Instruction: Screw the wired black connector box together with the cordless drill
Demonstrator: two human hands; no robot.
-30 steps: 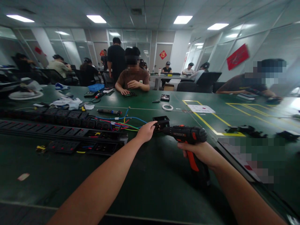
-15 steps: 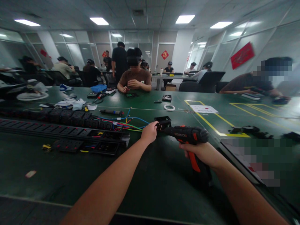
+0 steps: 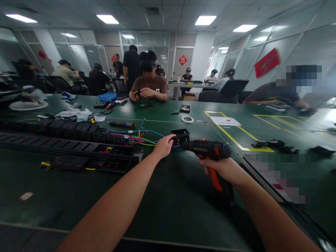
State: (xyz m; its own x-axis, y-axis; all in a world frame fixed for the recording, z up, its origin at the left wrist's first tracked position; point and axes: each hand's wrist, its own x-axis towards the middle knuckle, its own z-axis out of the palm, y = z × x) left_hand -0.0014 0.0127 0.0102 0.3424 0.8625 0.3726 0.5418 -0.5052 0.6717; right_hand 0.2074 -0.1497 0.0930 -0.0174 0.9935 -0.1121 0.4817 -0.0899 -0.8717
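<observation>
My right hand [image 3: 223, 168] is wrapped round the grip of a black and orange power drill [image 3: 208, 148], its nose pointing left. Just beyond that nose, my left hand [image 3: 165, 146] has its fingers closed on the near left side of a small black open frame [image 3: 181, 134]. Blue, green and red wires [image 3: 143, 136] run from the frame leftward to a long black socket strip [image 3: 78, 131]. The contact between the drill's tip and the frame is too dark to make out.
A long black slotted rail [image 3: 60, 145] and a socket piece [image 3: 70, 162] lie at left. Behind are a dark pen-shaped tool [image 3: 122, 124], a white ring [image 3: 187, 119] and a blue basket [image 3: 107, 97]. A co-worker [image 3: 148, 84] sits opposite. Black parts [image 3: 275, 145] lie at right.
The drill's nose has drawn slightly back from the frame, showing more of it and a wire beneath. The whole view has shifted a little. Both hands keep their hold.
</observation>
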